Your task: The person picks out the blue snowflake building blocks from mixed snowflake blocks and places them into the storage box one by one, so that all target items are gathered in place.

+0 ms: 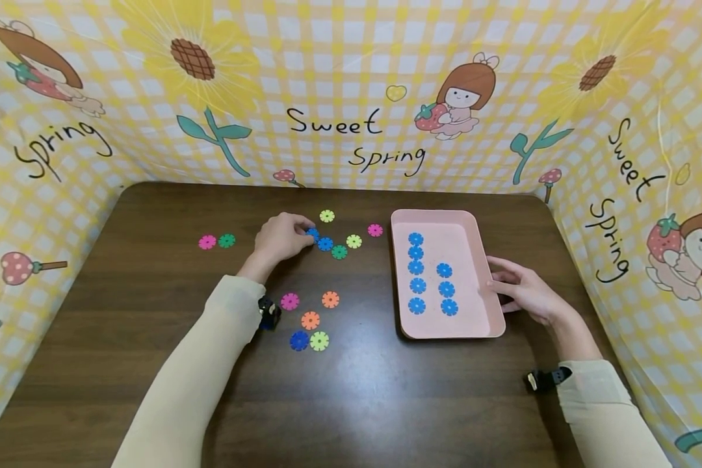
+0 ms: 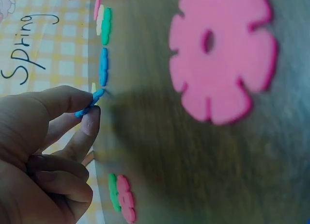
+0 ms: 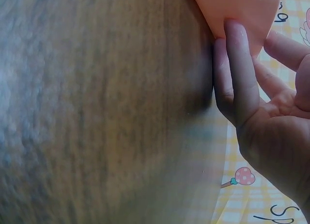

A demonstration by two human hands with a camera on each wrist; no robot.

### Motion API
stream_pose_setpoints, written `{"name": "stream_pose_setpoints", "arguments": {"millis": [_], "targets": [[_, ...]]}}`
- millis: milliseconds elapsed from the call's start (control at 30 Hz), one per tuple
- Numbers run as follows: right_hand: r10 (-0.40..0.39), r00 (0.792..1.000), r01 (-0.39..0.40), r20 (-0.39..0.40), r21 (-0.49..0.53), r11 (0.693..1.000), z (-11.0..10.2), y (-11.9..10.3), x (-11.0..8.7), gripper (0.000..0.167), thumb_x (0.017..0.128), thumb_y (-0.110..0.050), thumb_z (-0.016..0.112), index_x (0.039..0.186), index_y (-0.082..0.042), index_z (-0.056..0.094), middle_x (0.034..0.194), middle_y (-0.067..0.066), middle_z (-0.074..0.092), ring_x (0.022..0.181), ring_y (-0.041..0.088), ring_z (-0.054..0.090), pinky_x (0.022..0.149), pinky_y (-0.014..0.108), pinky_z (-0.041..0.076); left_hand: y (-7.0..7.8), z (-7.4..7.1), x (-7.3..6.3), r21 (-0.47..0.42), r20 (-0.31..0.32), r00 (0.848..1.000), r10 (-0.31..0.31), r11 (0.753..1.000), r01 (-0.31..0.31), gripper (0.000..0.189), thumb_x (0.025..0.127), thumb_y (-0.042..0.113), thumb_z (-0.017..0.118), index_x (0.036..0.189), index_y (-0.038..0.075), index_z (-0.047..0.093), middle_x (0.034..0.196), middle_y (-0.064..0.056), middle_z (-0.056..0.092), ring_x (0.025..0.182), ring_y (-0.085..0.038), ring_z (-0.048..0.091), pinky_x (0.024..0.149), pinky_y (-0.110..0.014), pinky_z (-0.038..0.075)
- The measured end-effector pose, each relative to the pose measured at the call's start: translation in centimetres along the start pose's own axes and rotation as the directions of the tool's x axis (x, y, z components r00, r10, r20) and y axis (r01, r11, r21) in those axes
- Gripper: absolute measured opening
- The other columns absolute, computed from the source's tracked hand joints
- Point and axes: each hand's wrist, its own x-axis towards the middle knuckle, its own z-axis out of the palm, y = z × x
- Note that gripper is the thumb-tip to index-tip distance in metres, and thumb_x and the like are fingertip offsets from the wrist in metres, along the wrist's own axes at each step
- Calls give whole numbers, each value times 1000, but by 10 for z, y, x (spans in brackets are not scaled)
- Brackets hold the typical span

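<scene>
Between thumb and fingertips my left hand (image 1: 282, 237) pinches a blue notched flower disc (image 2: 91, 104), seen edge-on in the left wrist view. Just right of these fingers lies another blue disc (image 1: 325, 244), then a green disc (image 1: 339, 251), with a yellow-green disc (image 1: 353, 241) beyond. On the right stands a pink tray (image 1: 481, 312) with two columns of blue discs (image 1: 418, 285) inside. My right hand (image 1: 526, 289) touches the tray's right side, its fingers mostly straight. One fingertip (image 3: 236, 27) lies against the outer wall in the right wrist view.
Nearer me on the dark wooden table (image 1: 304, 416) lie pink (image 1: 289, 301), orange (image 1: 311, 320), dark blue (image 1: 299, 340) and yellow-green discs. Farther left, a pink disc (image 1: 207, 242) sits beside a green one (image 1: 227, 240). Checked cloth (image 1: 327, 65) hangs around the table's back and sides.
</scene>
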Motion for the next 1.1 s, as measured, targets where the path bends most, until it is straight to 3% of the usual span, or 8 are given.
{"name": "stream_pose_setpoints", "arguments": {"millis": [333,667,900,1100], "targets": [[6,1000,-6,0,-9,1000,0,0,0,71,105,-20,64,165,-10,26,145,38,46,102,24,70,77,49,61,19,4,-4,-110,-57,997,49,992,-55,25,97,28,72,121,21,71,103,-4,71,91,-26,65,74,-43,48],[16,1000,-16,1,-12,1000,-1,0,1,72,105,-21,65,165,-11,26,147,37,45,104,25,69,78,49,61,54,22,-2,-226,-36,988,149,962,-153,16,99,25,72,114,21,71,98,-2,69,83,-24,61,70,-39,46],[13,1000,-13,-1,-12,1000,-2,1,1,72,105,-21,64,165,-10,26,147,38,44,103,23,70,77,49,61,82,43,1,-232,-15,966,258,939,-254,14,98,25,74,110,19,75,98,3,69,87,-18,61,75,-36,47],[3,1000,-3,2,0,1000,-2,1,1,71,105,-20,63,165,-9,26,146,38,44,101,21,70,77,48,61,112,63,4,-235,5,949,316,923,-306,18,97,25,76,115,21,76,100,5,70,86,-15,61,73,-34,48]]}}
